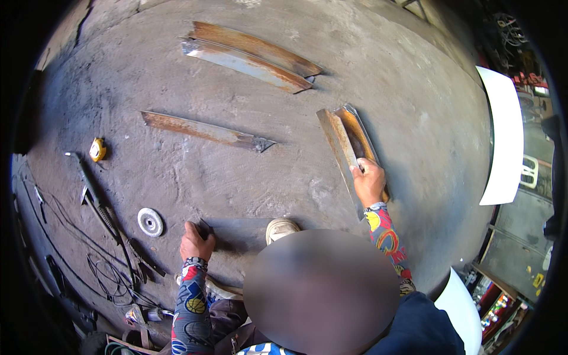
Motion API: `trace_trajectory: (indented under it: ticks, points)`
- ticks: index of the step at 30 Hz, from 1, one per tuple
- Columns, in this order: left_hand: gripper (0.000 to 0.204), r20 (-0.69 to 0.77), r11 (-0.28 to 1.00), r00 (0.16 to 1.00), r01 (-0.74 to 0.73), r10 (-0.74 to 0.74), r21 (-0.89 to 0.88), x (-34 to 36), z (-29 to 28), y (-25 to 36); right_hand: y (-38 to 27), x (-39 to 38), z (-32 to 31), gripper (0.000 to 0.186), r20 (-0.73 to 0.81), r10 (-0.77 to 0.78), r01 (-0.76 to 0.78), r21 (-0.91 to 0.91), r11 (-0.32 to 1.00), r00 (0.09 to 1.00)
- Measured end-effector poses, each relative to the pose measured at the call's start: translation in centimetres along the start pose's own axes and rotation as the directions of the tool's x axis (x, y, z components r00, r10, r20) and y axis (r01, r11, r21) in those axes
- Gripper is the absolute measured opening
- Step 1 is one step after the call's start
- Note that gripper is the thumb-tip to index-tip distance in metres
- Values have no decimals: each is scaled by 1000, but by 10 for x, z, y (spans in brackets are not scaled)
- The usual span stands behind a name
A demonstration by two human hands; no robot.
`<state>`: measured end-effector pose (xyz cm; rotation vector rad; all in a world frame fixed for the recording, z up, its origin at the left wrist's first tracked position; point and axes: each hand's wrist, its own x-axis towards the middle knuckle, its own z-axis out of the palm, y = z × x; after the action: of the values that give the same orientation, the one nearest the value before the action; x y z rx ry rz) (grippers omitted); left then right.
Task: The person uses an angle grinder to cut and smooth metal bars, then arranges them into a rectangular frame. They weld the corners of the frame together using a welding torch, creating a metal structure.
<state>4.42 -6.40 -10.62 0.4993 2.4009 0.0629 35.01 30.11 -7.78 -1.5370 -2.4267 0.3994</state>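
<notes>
My right hand point(368, 182) grips a rusty length of angle iron point(338, 148) at its edge, with a second rusty piece point(353, 128) lying close against it on the right. At the lower left, my left hand point(196, 243) is closed on the end of a dark angle iron point(239, 231) lying flat on the floor. A shoe point(281, 229) rests at the other end of that dark piece. Farther off, a single angle iron point(204, 131) with an angled end lies on the floor, and beyond it two more point(254, 56) lie side by side.
On the left are a yellow tape measure point(98, 149), a welding torch point(92, 192) with its cable, a round grinding disc point(150, 222) and loose cables point(109, 275). White panels point(502, 136) and shelves of clutter line the right side. The concrete floor point(266, 177) is stained.
</notes>
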Motion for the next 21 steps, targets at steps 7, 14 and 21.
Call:
trace_trajectory:
  ticks: [7,14,21]
  points:
    - [30,-51,791,975,-206,216,-576,-30,-66,45,-132,47,1,19,324,-52,-193,677,710,945]
    - [43,-367,587,868,-496,333,-640,23,-134,97,-322,51,40,22,399,-490,-96,841,533,775]
    - [29,-253,620,963,-257,96,-742,121,-176,-11,-356,125,118,31,368,-674,573,357,738,640]
